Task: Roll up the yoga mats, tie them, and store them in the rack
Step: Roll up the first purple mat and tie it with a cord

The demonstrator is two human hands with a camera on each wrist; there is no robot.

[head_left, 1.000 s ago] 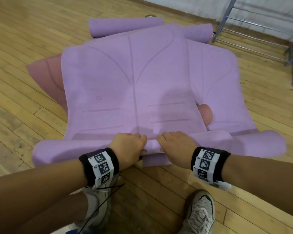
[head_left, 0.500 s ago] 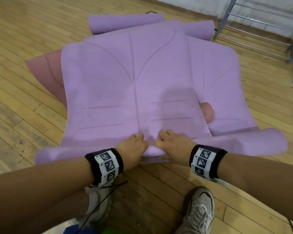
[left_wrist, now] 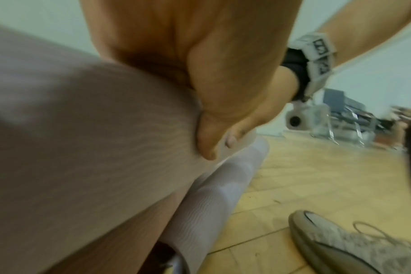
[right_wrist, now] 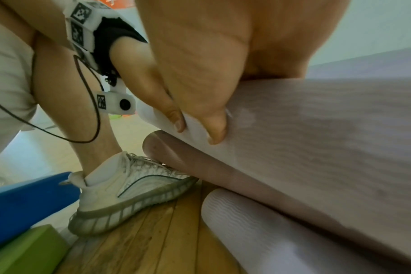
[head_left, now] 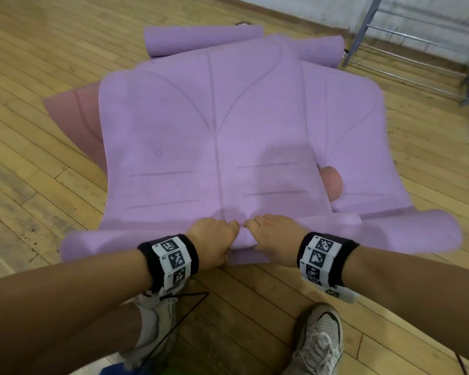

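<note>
Nearest me, my two shoes [head_left: 318, 345] stand on the wooden floor [head_left: 38, 185], a black cable trailing by the left one; just beyond them my left hand [head_left: 214, 239] and right hand [head_left: 274, 236] sit side by side on the near end of the top purple mat [head_left: 201, 125], fingers curled over the started roll [head_left: 98, 244] and thumbs tucked under its edge, so both have hold of it; I judge the roll barely begun, since nearly the whole mat lies flat ahead; under it a second purple mat [head_left: 363, 125] spreads to the right with its own near end curled, and a pink mat [head_left: 71, 112] shows at the left; farther off, two purple rolls [head_left: 201, 36] lie on the floor, whether tied I cannot tell; the metal rack [head_left: 406, 60] stands at the far right, and I see no mat in the part in view; rolling, tying and storing mostly remain.
</note>
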